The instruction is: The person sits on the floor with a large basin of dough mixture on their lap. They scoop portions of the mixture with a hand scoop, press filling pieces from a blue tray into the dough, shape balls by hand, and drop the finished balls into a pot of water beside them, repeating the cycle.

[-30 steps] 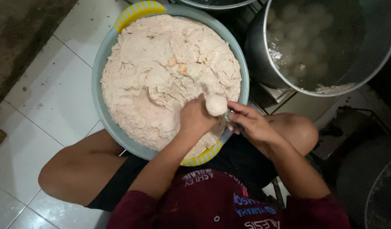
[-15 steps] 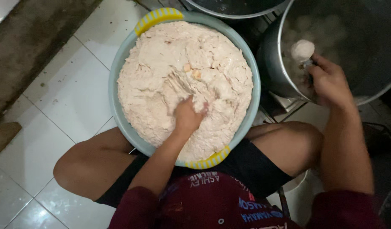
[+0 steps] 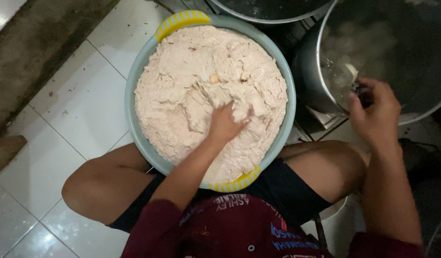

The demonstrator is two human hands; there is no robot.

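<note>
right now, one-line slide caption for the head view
Left hand digs into pale paste in a basin; right hand at steel pot.

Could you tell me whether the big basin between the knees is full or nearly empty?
Full: pale paste fills the basin almost to its rim.

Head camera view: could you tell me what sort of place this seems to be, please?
Probably a home or small food-making kitchen, worked at floor level. A big basin of pale paste sits by the person's knees on a white tiled floor, and a large metal pot of water stands beside it.
</note>
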